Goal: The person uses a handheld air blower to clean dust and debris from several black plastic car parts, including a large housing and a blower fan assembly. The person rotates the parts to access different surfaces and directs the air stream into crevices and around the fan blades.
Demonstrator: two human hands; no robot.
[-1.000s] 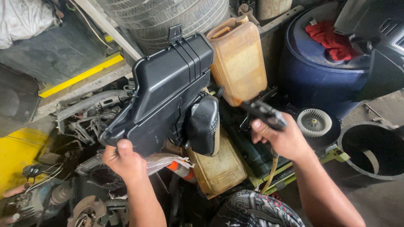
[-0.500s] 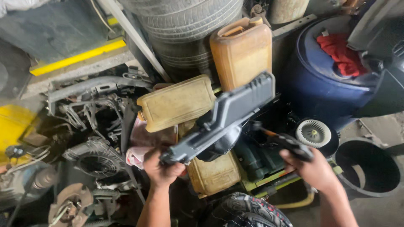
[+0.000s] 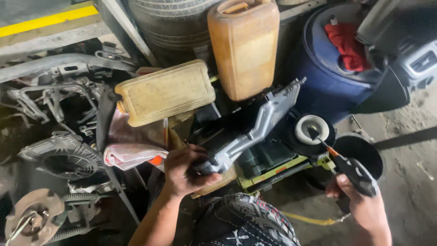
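Cluttered workshop ground holds car parts, a tyre stack (image 3: 175,23) and a blue drum (image 3: 325,77). Left hand (image 3: 184,171) is clenched around the lower end of a black plastic housing (image 3: 255,125), which slants up towards the upright orange can (image 3: 243,45), below the can lying flat (image 3: 166,93). Right hand (image 3: 364,207) grips a screwdriver (image 3: 346,166), its tip at the white fan wheel (image 3: 312,130).
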